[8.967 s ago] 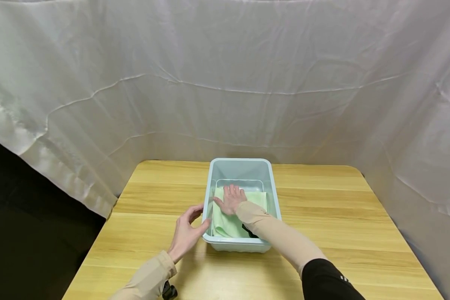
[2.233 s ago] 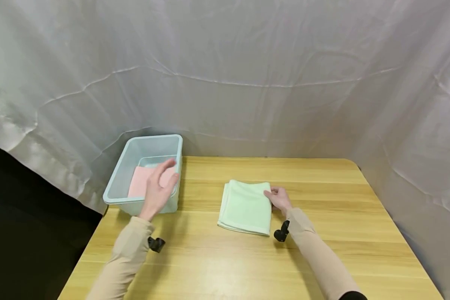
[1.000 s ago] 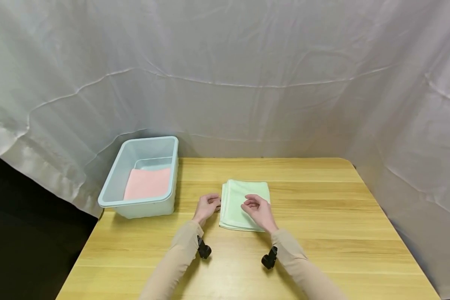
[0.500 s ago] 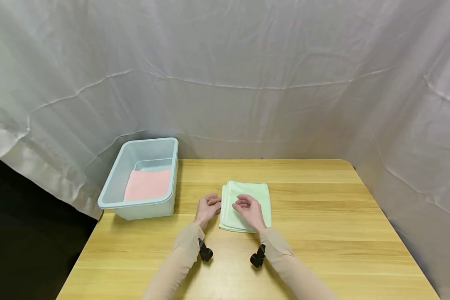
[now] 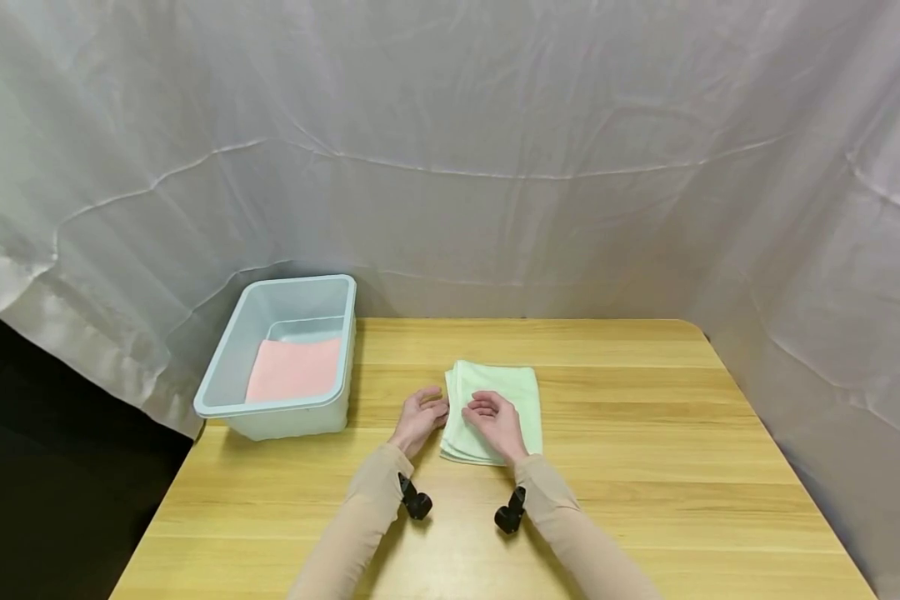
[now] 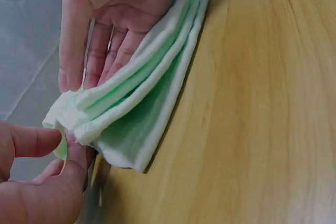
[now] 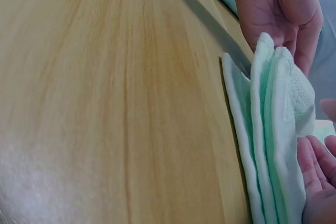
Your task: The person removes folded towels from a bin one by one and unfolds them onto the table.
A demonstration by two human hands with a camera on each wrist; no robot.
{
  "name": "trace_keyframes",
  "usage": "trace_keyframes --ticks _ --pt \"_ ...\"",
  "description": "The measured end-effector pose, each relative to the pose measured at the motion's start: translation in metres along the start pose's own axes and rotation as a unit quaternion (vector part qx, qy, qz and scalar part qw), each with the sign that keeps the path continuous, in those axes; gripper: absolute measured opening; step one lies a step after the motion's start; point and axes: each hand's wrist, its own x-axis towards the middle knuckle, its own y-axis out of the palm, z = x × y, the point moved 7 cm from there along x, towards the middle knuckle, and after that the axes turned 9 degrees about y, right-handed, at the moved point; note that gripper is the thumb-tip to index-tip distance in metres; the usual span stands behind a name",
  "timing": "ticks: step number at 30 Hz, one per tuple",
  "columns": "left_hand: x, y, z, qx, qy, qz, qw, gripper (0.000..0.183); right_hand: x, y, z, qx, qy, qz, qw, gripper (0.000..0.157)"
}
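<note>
A folded light-green cloth (image 5: 521,387) lies in layers on the wooden table. At its left edge, my left hand (image 5: 420,421) pinches the upper folds between thumb and fingers; the left wrist view shows the layers of the cloth (image 6: 126,98) raised there, with the fingers of the left hand (image 6: 47,182) partly under them. Over the middle of the cloth is my right hand (image 5: 497,423), fingers loosely bent. In the right wrist view, fingertips of the right hand (image 7: 315,177) are beside the lifted folds of the cloth (image 7: 278,140).
A pale blue plastic bin (image 5: 288,408) stands at the table's back left with a folded pink cloth (image 5: 294,369) lying inside. Grey curtains (image 5: 495,150) hang behind and along the sides of the wooden table (image 5: 645,467).
The bin, which held the green cloth, now stands at the left with the pink one. My right hand has moved left over the cloth; the left hand has lifted its left edge slightly.
</note>
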Motion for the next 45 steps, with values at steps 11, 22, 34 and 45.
trace_keyframes --ticks 11,22,34,45 --pt "0.001 0.003 0.004 -0.01 -0.029 0.002 0.9995 0.049 0.003 0.002 -0.002 -0.01 0.02 -0.005 1.0 0.034" --pt "-0.001 -0.003 0.004 0.004 -0.016 0.017 0.9997 0.051 -0.006 0.003 0.007 -0.022 0.023 0.002 0.999 0.038" --pt "-0.006 -0.006 0.001 0.018 -0.006 0.016 0.9997 0.054 -0.001 0.008 0.004 -0.039 0.021 0.001 0.999 0.04" --pt "-0.009 -0.01 0.004 -0.018 -0.018 0.022 0.9994 0.057 0.0 0.012 0.004 -0.046 0.02 0.007 0.999 0.033"
